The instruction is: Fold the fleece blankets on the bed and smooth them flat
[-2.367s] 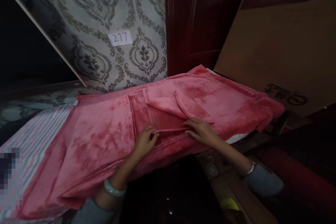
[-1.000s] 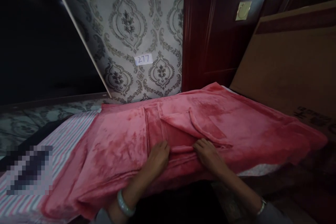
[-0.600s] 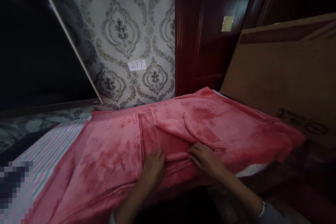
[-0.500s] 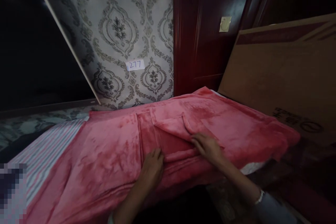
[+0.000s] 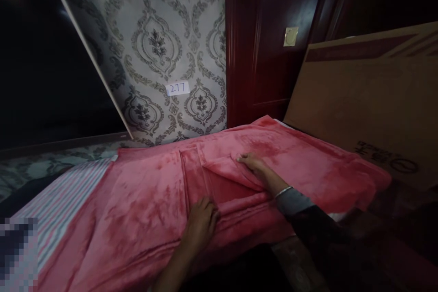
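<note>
A pink plush blanket (image 5: 143,191) covers the surface in front of me. On it lies a folded piece of the same pink plush cloth (image 5: 236,191), one flap turned back slantwise over a darker red layer. My left hand (image 5: 201,219) rests at the near left part of this folded cloth, its fingers curled and closed on the edge. My right hand (image 5: 252,165) is at the far right corner of the flap, with thumb and fingers pinched on the cloth. Whether it is a separate piece or part of the blanket, I cannot tell.
A striped sheet (image 5: 73,187) shows at the left. A large dark screen (image 5: 51,64) stands behind it. Patterned wallpaper with a paper label (image 5: 177,88) marked 277 is at the back. A big cardboard box (image 5: 362,96) leans at the right beside a dark red door (image 5: 270,68).
My right hand has moved up and away from me, from the flap's near right edge to its far corner. My left hand has stayed nearly in place. The view has shifted slightly.
</note>
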Demonstrator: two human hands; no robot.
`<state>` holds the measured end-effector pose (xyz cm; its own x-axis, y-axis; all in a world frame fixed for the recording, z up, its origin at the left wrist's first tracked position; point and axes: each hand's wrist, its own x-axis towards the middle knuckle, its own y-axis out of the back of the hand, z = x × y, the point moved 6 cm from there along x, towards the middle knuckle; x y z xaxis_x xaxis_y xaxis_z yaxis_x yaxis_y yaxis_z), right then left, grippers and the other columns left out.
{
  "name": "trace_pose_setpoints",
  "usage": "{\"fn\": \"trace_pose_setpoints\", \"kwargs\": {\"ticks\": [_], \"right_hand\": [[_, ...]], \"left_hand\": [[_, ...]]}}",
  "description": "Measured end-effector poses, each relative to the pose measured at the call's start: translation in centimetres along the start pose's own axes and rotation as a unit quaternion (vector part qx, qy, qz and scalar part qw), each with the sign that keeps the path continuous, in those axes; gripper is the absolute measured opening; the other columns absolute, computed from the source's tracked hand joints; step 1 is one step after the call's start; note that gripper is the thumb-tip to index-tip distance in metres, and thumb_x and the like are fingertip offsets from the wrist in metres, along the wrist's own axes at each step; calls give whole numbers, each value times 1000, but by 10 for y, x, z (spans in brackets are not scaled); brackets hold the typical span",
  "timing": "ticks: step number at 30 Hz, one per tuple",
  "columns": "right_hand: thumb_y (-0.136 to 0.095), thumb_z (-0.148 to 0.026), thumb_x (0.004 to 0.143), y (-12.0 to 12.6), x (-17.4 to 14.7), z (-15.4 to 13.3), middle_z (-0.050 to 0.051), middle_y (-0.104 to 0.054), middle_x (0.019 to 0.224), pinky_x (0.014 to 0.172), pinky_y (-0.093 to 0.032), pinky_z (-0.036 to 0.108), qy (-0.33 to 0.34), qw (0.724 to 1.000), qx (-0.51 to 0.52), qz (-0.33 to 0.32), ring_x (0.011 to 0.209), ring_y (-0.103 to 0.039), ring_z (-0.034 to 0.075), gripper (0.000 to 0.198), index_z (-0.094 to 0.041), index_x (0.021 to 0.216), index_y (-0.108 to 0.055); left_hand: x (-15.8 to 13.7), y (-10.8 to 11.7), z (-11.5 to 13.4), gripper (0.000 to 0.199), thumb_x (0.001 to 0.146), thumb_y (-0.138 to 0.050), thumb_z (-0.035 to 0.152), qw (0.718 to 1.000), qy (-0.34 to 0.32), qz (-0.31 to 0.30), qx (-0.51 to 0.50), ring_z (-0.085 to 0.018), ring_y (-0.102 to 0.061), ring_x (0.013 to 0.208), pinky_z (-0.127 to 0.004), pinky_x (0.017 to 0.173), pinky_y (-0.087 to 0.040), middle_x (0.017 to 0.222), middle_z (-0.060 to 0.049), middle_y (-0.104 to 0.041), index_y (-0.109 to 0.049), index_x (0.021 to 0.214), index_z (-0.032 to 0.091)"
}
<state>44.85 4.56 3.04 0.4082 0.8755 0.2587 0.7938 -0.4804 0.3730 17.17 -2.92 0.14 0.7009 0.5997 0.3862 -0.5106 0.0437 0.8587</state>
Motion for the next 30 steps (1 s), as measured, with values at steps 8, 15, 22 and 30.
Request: {"fn": "trace_pose_setpoints", "kwargs": {"ticks": [8,15,22,30], "right_hand": [[-53,-10,77,-40,-79,-61,7,-61,91,82,-42,35,316,938,-131,53,90,-52,23,15,-20,88,-59],[-48,-3,84,-70,-168,-64,5,-58,84,72,-39,33,458,862,-217,23,82,-49,22,19,-19,90,-56],[-49,-10,91,-77,-175,-55,5,-55,81,67,-32,34,416,875,-243,40,78,-46,22,14,-19,88,-58],[-51,-14,94,-83,-172,-48,6,-57,86,70,-32,35,387,873,-297,21,81,-46,22,13,-19,90,-62]], "left_hand": [[-1,1,-2,19,95,-48,18,998,31,0,-46,-25,-59,95,-44,87,-49,99,-10,-64,-66,92,17],[-9,-3,-5,16,88,-56,15,998,36,49,-10,-26,-58,96,-43,83,-53,99,-11,-62,-68,97,16],[-18,8,5,14,89,-51,17,990,44,113,-67,-22,-59,90,-38,80,-52,94,-8,-64,-65,93,19],[12,16,-17,42,79,-62,55,934,231,87,-257,-17,-56,63,-29,61,-45,69,0,-63,-68,96,17]]}}
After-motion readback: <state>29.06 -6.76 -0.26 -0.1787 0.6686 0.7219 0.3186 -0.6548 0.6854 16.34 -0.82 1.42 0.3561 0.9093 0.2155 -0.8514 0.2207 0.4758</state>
